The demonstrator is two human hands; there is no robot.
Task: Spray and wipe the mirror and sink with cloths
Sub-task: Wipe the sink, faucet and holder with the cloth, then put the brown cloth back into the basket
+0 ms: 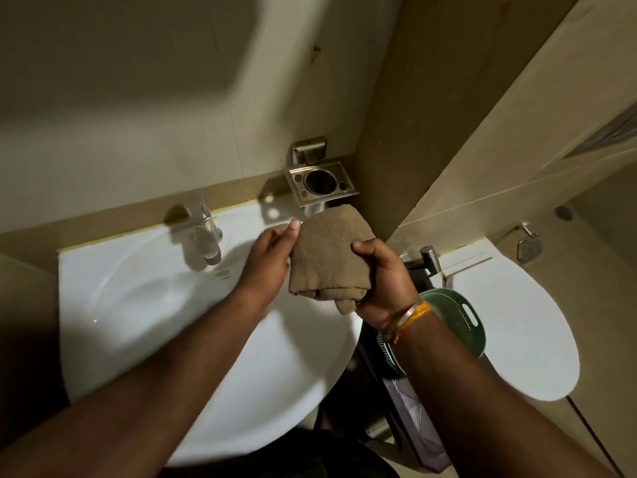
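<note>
A: What sits leftmost?
B: The white sink (138,305), its tap (203,232) behind.
A: And the hands?
B: The left hand (272,257) pinches the brown cloth (327,257) above the sink's right side; the right hand (382,281) grips its other edge.

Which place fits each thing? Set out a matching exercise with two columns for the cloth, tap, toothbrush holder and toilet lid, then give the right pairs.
1 cloth
2 tap
3 toothbrush holder
4 toilet lid

A on the wall above the sink's far right corner
B at the back rim of the sink
C right of the sink, closed
D held in both hands

Pairs: 1-D, 2-B, 3-A, 4-C
</note>
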